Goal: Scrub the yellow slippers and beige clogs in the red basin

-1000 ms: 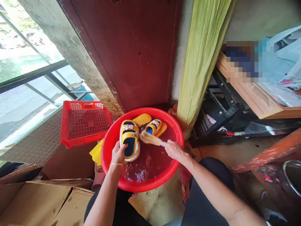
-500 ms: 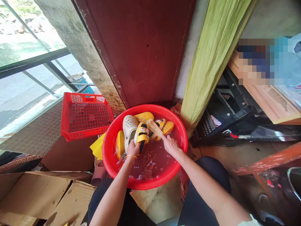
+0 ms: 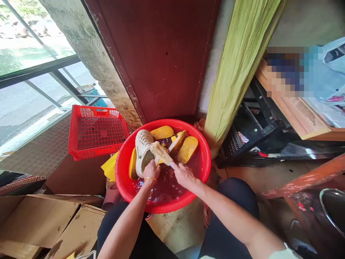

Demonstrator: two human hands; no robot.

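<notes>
Washing basin: both hands engaged, footwear crowded round them

Knees (image 3: 238, 194): two, dark-clad, at the basin's near side.
Right hand (image 3: 185, 176): clenched round the handle of a bristle brush (image 3: 161, 153).
Left hand (image 3: 151, 171): grasping what I take for a yellow slipper (image 3: 157, 161), low in the basin; the brush head crosses in front and hides most of it from me.
Red basin (image 3: 163, 208): holds cloudy water; white clog (image 3: 142, 149) just beside the left hand, crowding it; beyond, I count two slippers sole-up (image 3: 188, 149) and one tipped on edge (image 3: 178, 141). Another yellow piece (image 3: 132, 163) shows behind the clog.
Left: cardboard box (image 3: 40, 219), yellow sheet (image 3: 110, 167), red crate (image 3: 99, 131).
Right: worn wooden frame (image 3: 309, 176), black rack (image 3: 256, 118).
Rear: green curtain (image 3: 234, 79) near the rim; dark red door (image 3: 159, 61) closing off the back.
Farthest: blue bucket (image 3: 94, 97), past a railing (image 3: 40, 72).
</notes>
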